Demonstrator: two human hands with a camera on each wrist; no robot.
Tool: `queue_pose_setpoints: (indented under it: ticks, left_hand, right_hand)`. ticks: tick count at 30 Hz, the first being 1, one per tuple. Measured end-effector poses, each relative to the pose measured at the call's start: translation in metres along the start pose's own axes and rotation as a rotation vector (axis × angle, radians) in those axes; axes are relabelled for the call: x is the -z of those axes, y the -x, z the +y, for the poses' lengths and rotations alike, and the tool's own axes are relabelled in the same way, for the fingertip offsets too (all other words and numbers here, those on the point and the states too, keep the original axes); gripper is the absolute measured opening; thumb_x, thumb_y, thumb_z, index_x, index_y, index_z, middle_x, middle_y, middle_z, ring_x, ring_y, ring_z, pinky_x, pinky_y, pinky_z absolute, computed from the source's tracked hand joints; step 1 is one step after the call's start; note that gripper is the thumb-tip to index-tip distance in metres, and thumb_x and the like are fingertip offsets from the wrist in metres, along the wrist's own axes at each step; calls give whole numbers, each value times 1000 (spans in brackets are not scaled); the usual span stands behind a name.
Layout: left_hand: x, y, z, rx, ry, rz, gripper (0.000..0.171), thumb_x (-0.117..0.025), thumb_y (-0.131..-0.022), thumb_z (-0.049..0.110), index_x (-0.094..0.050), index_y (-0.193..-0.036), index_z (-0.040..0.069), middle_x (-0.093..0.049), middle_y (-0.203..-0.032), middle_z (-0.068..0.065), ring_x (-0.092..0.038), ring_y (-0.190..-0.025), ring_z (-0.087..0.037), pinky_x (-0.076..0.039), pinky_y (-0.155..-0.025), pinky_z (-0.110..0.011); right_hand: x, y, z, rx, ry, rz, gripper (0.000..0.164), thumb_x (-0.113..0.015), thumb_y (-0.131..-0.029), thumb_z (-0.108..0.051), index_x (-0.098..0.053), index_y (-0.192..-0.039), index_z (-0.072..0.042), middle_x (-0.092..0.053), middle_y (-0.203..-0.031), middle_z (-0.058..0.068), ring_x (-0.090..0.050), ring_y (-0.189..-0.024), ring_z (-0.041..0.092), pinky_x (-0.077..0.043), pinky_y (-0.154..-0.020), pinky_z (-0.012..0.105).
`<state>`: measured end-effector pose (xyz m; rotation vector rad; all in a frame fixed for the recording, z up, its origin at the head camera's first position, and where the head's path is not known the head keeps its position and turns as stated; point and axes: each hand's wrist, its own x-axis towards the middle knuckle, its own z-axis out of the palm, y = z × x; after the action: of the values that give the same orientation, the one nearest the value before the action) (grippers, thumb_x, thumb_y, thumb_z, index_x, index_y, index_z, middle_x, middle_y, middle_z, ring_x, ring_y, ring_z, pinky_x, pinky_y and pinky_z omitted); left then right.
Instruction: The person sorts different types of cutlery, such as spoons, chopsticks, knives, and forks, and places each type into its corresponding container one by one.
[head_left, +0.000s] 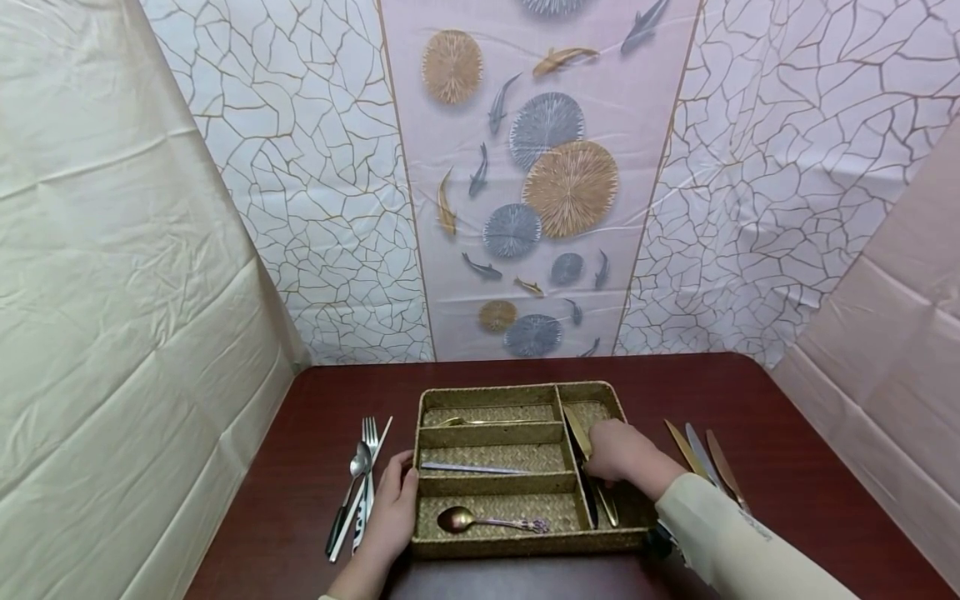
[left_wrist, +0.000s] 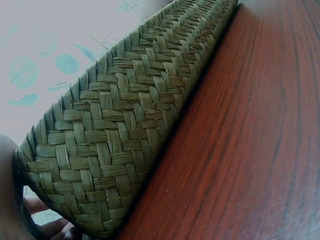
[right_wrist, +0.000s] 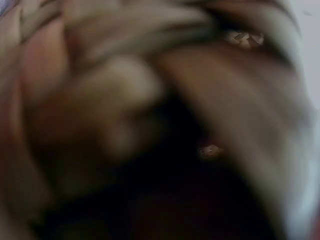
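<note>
A woven cutlery tray [head_left: 495, 546] with several compartments stands on the table. Against the outside of its left wall, near the middle, rests my left hand [head_left: 393, 504]; its fingers touch the woven side [left_wrist: 115, 130]. My right hand [head_left: 618, 450] reaches down into the long right compartment and grips a gold knife [head_left: 576, 429], whose blade points to the back. Below that hand show a gold handle [head_left: 611, 507] and a dark handle [head_left: 591, 500]; the fingertips are mostly hidden. In the right wrist view, blurred weave [right_wrist: 100, 90] fills the frame.
A gold-toned spoon [head_left: 457, 520] lies in the front compartment, a silver chopstick [head_left: 472, 468] in the middle one, and a gold utensil [head_left: 453, 422] in the back one. Left of the tray lie a fork [head_left: 370, 432], spoons and chopsticks; on the right, several knives [head_left: 705, 454].
</note>
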<state>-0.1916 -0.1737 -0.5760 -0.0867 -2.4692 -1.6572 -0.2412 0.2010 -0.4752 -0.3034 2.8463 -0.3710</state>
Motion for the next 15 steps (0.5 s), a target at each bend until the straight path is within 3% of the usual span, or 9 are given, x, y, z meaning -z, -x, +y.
queue_pose_setpoints:
  ticks: [15]
  left_hand:
    - [1,0,1,0,-8,-3,37,-47,-116,14,-53,-150,-1,-56,-149,-30,-50,-143,-49,-38,-116,-67]
  right_hand:
    - [-4,-3,-1,-8,38,-22,27,-75,-91,-6,-62,-68,-10,-59,-47,-3,-62,-46,18,-52,-57,34]
